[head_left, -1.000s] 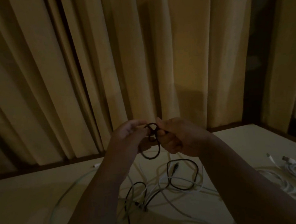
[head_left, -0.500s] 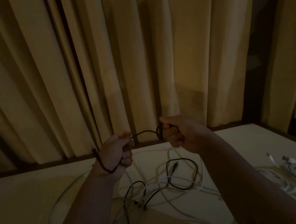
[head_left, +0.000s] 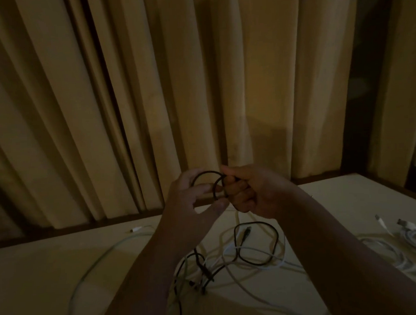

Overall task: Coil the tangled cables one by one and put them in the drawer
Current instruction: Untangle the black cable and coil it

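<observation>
"Above the pale table [head_left: 39, 277], mid-frame, what is the person holding?" the desk editor asks.

"A black cable [head_left: 204, 173], lifted clear of the surface," the captioner replies. "The right hand [head_left: 250, 191] has its fingers curled round the gathered turns. The left hand [head_left: 192, 199] pinches the outer loop just beside it. Two small loops show between them, in front of the curtain [head_left: 222, 83]."

"How far along is the job?"

"Early, by the look of it. This coil is only begun. A dark strand seems to trail down behind the left forearm toward the tangle [head_left: 223, 263] near the table's middle, though the dim light makes that uncertain. There, another black loop [head_left: 277, 238] lies crossed with several white cables [head_left: 257, 269]. A separate bunch of white cables [head_left: 411, 235] sits at the far right edge; whether it is coiled cannot be told."

"And the drawer?"

"Out of frame, so nothing can be seen put away. Finishing this coil, storing it and working through the rest all appear to remain."
</observation>
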`<state>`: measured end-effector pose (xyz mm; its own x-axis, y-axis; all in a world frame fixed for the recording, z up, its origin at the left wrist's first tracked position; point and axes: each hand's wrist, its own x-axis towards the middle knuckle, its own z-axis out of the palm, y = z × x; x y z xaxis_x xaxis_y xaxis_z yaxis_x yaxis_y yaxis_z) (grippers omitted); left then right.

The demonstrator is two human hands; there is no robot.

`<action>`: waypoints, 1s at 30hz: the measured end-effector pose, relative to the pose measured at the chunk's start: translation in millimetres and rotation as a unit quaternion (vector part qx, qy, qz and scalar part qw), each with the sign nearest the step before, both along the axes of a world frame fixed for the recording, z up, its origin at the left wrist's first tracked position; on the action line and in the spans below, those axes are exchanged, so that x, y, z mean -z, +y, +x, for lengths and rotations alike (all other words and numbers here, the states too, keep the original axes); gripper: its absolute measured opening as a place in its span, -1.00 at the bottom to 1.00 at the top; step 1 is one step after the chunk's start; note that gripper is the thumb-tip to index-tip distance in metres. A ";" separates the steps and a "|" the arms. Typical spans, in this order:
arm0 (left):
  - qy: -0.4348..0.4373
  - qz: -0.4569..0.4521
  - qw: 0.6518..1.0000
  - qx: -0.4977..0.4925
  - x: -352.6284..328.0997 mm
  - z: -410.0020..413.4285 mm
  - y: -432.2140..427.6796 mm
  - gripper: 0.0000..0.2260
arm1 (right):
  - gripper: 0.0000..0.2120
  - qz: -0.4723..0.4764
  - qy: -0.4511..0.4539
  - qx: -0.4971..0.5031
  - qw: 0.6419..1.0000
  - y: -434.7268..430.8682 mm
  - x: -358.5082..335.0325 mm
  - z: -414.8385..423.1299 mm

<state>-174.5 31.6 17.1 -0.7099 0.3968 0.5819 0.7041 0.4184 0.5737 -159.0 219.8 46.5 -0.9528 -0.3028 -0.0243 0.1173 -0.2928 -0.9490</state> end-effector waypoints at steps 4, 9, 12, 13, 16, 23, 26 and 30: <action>-0.006 0.032 0.999 -0.036 2.1 -2.2 4.2 -0.87 | -0.68 -0.072 -0.014 -0.096 0.993 2.6 0.9 -3.5; -0.032 0.027 0.999 -0.027 1.5 -2.9 3.0 -0.77 | -0.69 -0.249 -0.061 -0.191 0.948 13.2 0.5 -9.0; -0.055 0.018 0.998 -0.015 4.7 -2.4 4.8 -0.78 | -0.71 -0.324 -0.082 -0.170 0.927 15.8 0.3 -7.5; -0.044 0.016 0.999 -0.020 5.4 -2.4 5.3 -0.78 | -0.70 -0.332 -0.086 -0.163 0.925 14.8 1.3 -7.3; 0.045 0.019 0.996 -0.079 6.5 -2.3 6.7 -0.71 | -0.69 -0.343 -0.091 -0.151 0.923 9.6 5.2 -9.7; 0.164 0.049 0.971 -0.164 3.5 2.6 3.2 -0.71 | -0.73 -0.319 -0.097 -0.129 0.934 7.4 -0.5 -8.3; 0.115 0.045 0.980 -0.158 0.7 9.1 4.3 -0.82 | -0.75 -0.305 -0.102 -0.133 0.937 6.1 -2.4 -6.1; 0.059 -0.043 0.985 -0.154 -2.2 11.6 10.7 -0.84 | -0.72 -0.296 -0.092 -0.114 0.944 5.8 -3.4 -4.3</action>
<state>-162.9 42.3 19.3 -0.7344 0.2236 0.6409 0.5951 0.6662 0.4495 -163.3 225.6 49.9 -0.8574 -0.5118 0.0536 0.3886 -0.7123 -0.5845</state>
